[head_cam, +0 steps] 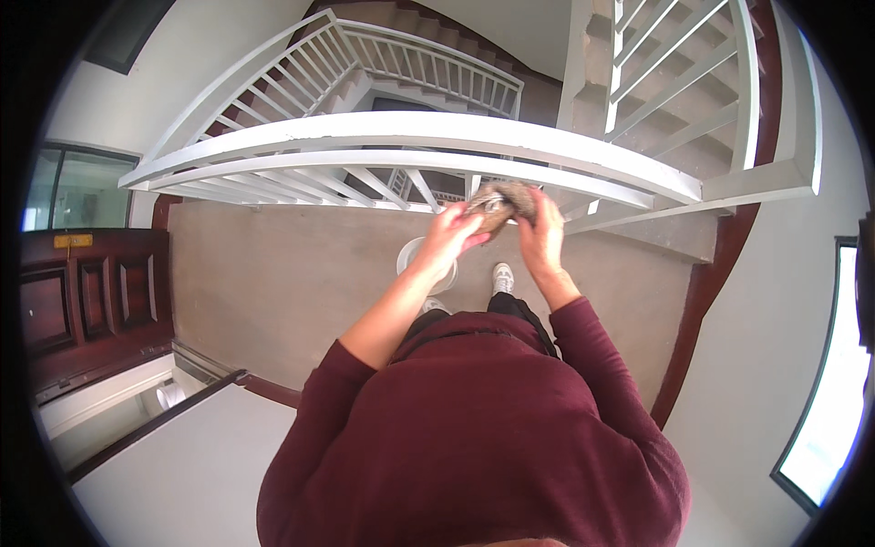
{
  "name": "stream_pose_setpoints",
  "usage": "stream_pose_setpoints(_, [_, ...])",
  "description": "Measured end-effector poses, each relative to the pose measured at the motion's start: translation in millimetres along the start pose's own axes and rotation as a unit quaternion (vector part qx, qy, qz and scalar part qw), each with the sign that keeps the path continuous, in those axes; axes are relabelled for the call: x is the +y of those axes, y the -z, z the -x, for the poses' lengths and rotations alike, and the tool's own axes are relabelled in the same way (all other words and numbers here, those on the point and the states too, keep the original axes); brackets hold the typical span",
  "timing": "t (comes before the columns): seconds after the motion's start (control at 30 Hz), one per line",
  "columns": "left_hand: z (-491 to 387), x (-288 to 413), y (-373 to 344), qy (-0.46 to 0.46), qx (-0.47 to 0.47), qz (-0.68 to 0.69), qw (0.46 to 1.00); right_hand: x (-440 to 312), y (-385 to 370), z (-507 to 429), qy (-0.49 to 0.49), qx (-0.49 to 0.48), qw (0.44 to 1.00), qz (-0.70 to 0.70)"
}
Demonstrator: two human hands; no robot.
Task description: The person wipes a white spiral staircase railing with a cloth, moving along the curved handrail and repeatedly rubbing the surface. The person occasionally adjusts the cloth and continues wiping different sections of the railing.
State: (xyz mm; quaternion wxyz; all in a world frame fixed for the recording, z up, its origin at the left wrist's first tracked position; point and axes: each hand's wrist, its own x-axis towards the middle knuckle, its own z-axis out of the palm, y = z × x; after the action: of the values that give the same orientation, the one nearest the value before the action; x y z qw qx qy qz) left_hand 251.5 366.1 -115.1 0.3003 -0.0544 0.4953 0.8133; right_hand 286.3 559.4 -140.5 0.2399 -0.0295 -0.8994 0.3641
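A bunched grey-brown cloth (504, 205) is held between my two hands, in front of the white railing's lower bars. My left hand (450, 236) grips its left side, thumb on top. On the cloth's right side, my right hand (545, 229) has its fingers curled round the folds. A small pale patch shows in the middle of the bundle; I cannot tell what it is. Beneath my left forearm, a white bucket (408, 254) stands on the floor, partly hidden by the arm. The white metal handrail (410, 126) runs across just beyond my hands.
Beyond the handrail a stairwell drops away, with stairs (424, 31) and more white railings (431, 58). A dark red panelled door (96, 294) stands ajar at the left. A window (824, 383) is in the right wall. My white shoe (502, 277) is on the concrete floor (287, 287).
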Motion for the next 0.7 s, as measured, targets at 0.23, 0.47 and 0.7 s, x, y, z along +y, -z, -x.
stream_pose_setpoints(0.23, [-100,-34,-100,0.024,-0.055,-0.076,0.995,103,71,-38,-0.061,0.011,0.988,0.138])
stream_pose_setpoints(0.47, [-110,-53,-48,0.027,0.067,-0.031,0.997,92,25,-80,-0.058,-0.217,0.935,0.275])
stream_pose_setpoints(0.7, [-36,-23,23,-0.051,0.187,0.044,0.98,-3,-68,-102,0.028,-0.356,0.91,0.21])
